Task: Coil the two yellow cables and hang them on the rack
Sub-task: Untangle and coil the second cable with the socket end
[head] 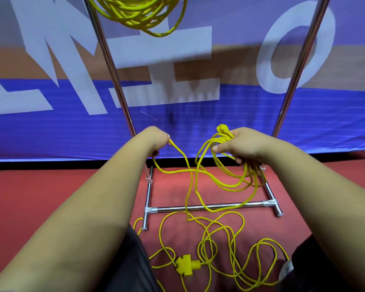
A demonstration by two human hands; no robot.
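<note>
One coiled yellow cable (pixel 139 13) hangs at the top of the chrome rack (pixel 108 57). The second yellow cable (pixel 217 234) lies in loose loops on the red floor, with its three-way yellow socket block (pixel 184 267) near my feet. My right hand (pixel 238 145) grips a bundle of several loops (pixel 230 180) that dangle below it, and a yellow plug (pixel 222 128) sticks out above the fingers. My left hand (pixel 156 139) grips a single strand (pixel 178 151) of the same cable, which runs down toward the floor loops.
The rack's chrome base bars (pixel 211 207) lie on the red floor (pixel 40 192) under the dangling loops, with two slanted uprights. A blue banner with large white letters (pixel 198 127) stands right behind the rack. My dark trouser legs (pixel 133 260) frame the bottom.
</note>
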